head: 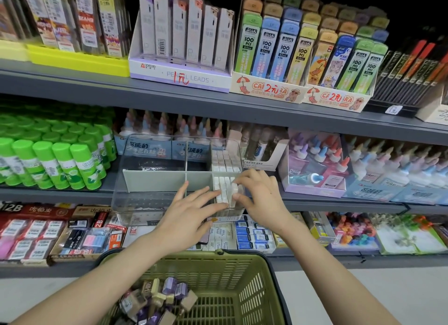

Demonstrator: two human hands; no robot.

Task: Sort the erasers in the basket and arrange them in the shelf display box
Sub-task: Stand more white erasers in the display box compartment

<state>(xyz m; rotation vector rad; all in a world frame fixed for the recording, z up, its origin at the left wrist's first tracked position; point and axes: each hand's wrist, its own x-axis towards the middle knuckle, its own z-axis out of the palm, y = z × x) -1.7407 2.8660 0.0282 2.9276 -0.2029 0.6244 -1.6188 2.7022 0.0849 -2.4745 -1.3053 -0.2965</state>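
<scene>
Head view: our right hand [260,198] pinches white eraser [234,188]; just left of pinch, our left hand [191,218], fingers straight, touches eraser row [221,193].

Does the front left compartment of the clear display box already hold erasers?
No, the front left compartment of the display box looks bare; the white erasers stand in its rightmost column.
</scene>
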